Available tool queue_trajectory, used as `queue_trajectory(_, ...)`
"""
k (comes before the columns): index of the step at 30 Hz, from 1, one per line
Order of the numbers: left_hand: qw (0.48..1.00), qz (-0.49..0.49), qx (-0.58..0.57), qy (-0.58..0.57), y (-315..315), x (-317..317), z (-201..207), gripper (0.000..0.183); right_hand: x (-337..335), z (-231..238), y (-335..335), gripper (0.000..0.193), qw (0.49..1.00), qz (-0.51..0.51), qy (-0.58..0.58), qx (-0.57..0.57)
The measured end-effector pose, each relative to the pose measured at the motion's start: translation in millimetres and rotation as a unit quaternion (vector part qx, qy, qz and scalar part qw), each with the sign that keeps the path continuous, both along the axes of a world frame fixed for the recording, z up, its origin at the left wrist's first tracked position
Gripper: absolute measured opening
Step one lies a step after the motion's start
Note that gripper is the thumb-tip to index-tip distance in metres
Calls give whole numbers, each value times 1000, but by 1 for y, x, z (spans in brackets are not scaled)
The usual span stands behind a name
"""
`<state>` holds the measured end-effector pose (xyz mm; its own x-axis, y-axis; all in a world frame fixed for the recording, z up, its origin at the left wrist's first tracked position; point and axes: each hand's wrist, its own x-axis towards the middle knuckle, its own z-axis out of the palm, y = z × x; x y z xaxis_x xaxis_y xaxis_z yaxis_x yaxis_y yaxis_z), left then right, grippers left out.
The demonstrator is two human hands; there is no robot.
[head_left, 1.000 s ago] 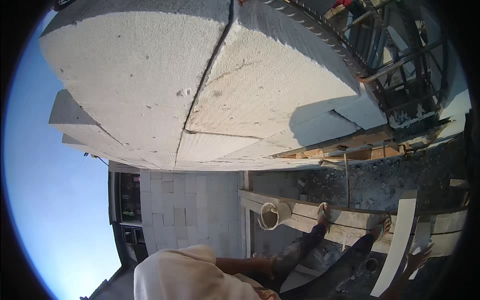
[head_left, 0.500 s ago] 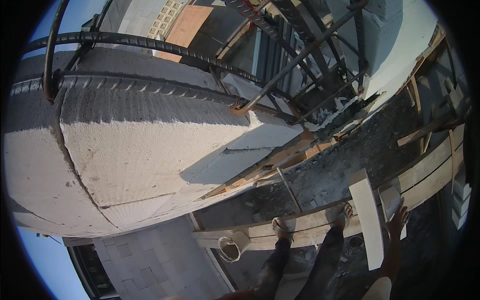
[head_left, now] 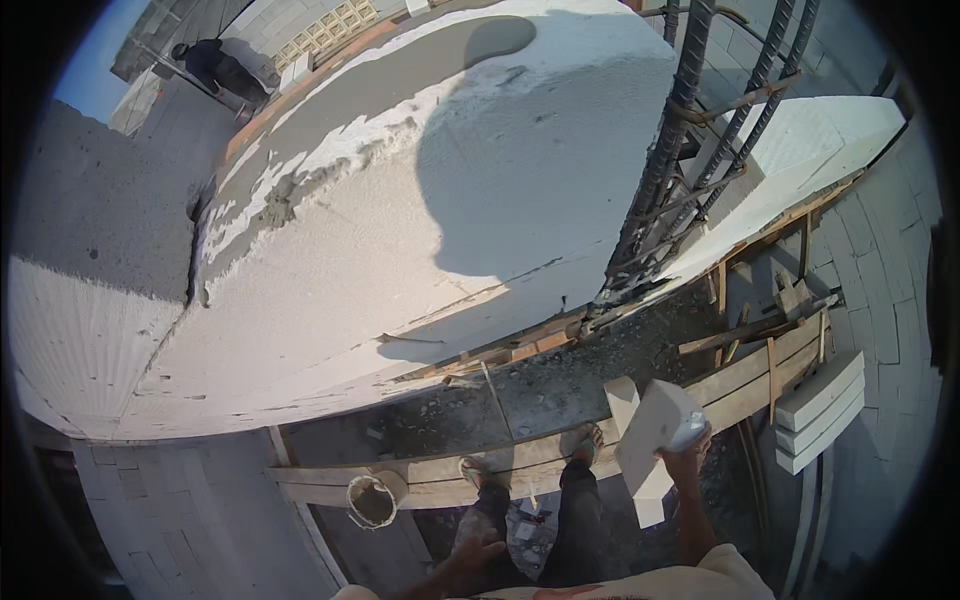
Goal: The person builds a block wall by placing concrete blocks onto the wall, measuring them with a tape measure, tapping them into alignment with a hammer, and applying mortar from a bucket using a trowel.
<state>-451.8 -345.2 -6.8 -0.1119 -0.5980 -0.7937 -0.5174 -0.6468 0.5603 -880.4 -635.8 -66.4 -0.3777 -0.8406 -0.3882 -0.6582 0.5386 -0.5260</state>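
My right hand (head_left: 684, 462) grips the lower right end of a white building block (head_left: 655, 425), which is tilted above the plank walkway. Beneath it another pale block (head_left: 650, 506) shows only in part. My left hand (head_left: 478, 553) lies on my left thigh, holding nothing, its fingers stretched out. To the left of my feet a round bucket (head_left: 396, 486) stands on the planks (head_left: 440, 483). In front rises a wall of white blocks (head_left: 330, 270), with wet grey mortar (head_left: 470, 45) spread along its top.
Steel reinforcing bars (head_left: 665, 150) stand upright at the wall's right end. Several pale blocks (head_left: 820, 410) are stacked at the right, near loose timber (head_left: 740, 333). A co-worker in dark clothes (head_left: 218, 70) bends down at the far upper left. Rubble (head_left: 540, 385) lies between walkway and wall.
My right hand, open by the blocks before, now holds one up. My left hand has come into view on my thigh. The view has swung, bringing in the mortar-topped wall and the co-worker.
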Motion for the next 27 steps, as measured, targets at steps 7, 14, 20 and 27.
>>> queue_trajectory(7,969,185,9,166,-15,-7,44,97,201,84,56,75,762,-250,-536,265)
queue_trajectory(14,805,552,-132,171,22,43,77,137,389,95,160,85,663,-173,-604,408)
queue_trajectory(20,689,683,-204,127,105,94,68,127,469,103,206,82,707,-108,-514,474)
queue_trajectory(27,730,681,19,64,229,113,35,128,556,141,208,112,845,383,-277,250)
